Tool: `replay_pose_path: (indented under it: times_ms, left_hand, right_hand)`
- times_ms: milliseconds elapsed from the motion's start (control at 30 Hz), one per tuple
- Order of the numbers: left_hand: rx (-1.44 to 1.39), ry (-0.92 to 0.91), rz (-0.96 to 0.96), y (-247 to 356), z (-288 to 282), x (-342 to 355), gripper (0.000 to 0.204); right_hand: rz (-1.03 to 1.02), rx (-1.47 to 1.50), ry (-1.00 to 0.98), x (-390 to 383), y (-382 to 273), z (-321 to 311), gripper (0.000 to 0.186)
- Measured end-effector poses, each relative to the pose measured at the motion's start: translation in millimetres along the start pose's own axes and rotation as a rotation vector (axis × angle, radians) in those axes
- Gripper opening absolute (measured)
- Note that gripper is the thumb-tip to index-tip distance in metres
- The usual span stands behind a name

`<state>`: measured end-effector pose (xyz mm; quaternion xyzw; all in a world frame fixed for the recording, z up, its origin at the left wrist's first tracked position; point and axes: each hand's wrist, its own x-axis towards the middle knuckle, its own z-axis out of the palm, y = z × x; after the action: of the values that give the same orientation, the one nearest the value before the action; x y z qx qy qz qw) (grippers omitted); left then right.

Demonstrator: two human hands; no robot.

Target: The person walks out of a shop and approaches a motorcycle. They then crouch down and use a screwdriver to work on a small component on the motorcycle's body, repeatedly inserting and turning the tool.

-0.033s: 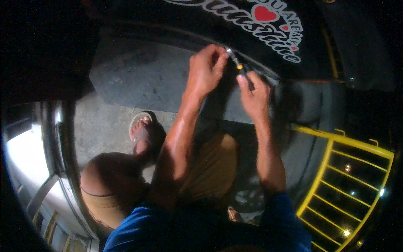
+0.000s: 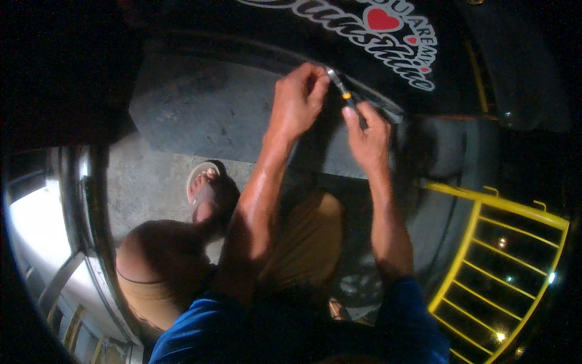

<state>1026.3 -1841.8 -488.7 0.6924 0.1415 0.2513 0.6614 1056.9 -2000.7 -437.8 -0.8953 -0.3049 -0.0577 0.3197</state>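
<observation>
In my right hand (image 2: pixel 370 139) is a slim tool with a dark handle, a yellow band and a bright metal shaft (image 2: pixel 337 83); its exact kind does not show. My thumb lies along the handle, and the metal end points up and to the left. Close to that tip, my left hand (image 2: pixel 296 102) is closed in a pinch. Whatever sits between its fingertips is hidden. Both hands are at the lower edge of a black panel (image 2: pixel 291 31) with white lettering and red hearts, along a dark seam.
Below the panel lies a grey sheet-like surface (image 2: pixel 200 103) over a concrete floor (image 2: pixel 142 182). My sandalled foot (image 2: pixel 205 182) rests on the floor at left. A yellow barred frame (image 2: pixel 473 236) stands at right. A bright white surface (image 2: pixel 42 224) shows at far left.
</observation>
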Motion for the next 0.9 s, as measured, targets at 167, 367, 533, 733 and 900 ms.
replay_pose_path:
  times_ms: [167,367,533,733,900]
  left_hand:
    - [0.048,-0.055,0.128,-2.9,-1.7,1.5,0.022]
    - [0.055,-0.231,0.052,1.1,-6.2,4.0,0.023]
    - [0.051,-0.191,0.069,-3.1,-3.8,2.9,0.029]
    - [0.063,-0.185,0.107,-9.1,-1.7,4.9,0.03]
    - [0.047,-0.167,0.11,-11.4,-2.4,6.7,0.033]
  right_hand:
    - [0.0,-0.027,-0.024,6.7,1.9,-3.1,0.028]
    - [0.123,0.018,-0.13,9.0,11.0,-13.9,0.03]
    - [0.174,0.042,-0.169,10.9,3.7,-16.2,0.031]
    - [0.221,0.057,-0.178,9.8,6.1,-13.1,0.032]
    - [0.24,0.045,-0.186,11.4,6.0,-10.5,0.033]
